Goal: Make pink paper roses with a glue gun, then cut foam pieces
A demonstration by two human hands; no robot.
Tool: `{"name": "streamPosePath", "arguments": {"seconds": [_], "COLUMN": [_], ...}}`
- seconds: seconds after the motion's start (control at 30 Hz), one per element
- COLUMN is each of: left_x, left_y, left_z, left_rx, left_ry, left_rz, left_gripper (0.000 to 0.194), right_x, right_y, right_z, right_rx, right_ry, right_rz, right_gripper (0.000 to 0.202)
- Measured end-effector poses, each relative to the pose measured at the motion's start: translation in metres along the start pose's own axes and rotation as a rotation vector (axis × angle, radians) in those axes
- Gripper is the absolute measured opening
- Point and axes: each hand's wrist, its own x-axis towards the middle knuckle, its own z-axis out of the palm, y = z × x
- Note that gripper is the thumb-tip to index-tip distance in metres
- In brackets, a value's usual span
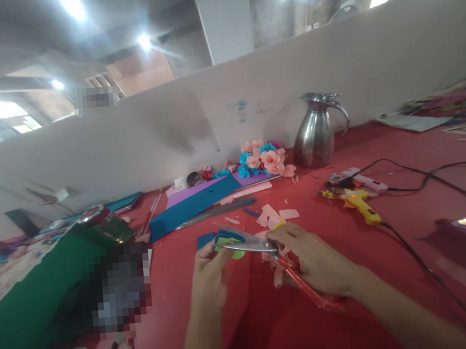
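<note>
My left hand [212, 273] pinches a small stack of blue paper [229, 234] with a yellow-green paper piece [238, 254] against it. In my right hand [309, 252] is a pair of scissors [249, 245] with red handles, fingers wrapped round the grip. The scissor blades lie across the blue and green pieces, pointing left; whether they are cutting through is not clear. Behind my left fingers a flat blue piece [206, 241] shows. Pink paper scraps [269, 216] lie on the red table just beyond the scissors.
Peach and blue paper flowers [270, 158] stand at the back by a metal jug [314, 133]. Blue paper strips [193, 207] lie in front of the wall. Yellow [360, 205] and pink glue guns [368, 179] trail black cords at right. A green box [44, 291] and a glass jar [106, 225] are left.
</note>
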Motion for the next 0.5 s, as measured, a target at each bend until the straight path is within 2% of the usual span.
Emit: {"name": "streamPosePath", "arguments": {"seconds": [0.17,0.33,0.5], "left_x": [-0.0009,-0.0002,-0.001], "left_y": [0.0012,-0.0011,0.0009], "left_z": [0.0005,-0.0023,0.0007], "left_rx": [0.039,0.042,0.021], "left_ry": [0.017,0.0,0.043], "left_rz": [0.001,-0.007,-0.03], "left_gripper": [0.015,0.012,0.015], "right_x": [-0.0008,-0.0017,-0.0027], "right_y": [-0.0057,-0.0053,-0.0035], "right_z": [-0.0045,-0.002,0.0007], "right_rx": [0.077,0.086,0.093], "right_ry": [-0.085,-0.081,-0.093], "right_rz": [0.069,0.061,0.058], "right_gripper": [0.02,0.015,0.011]}}
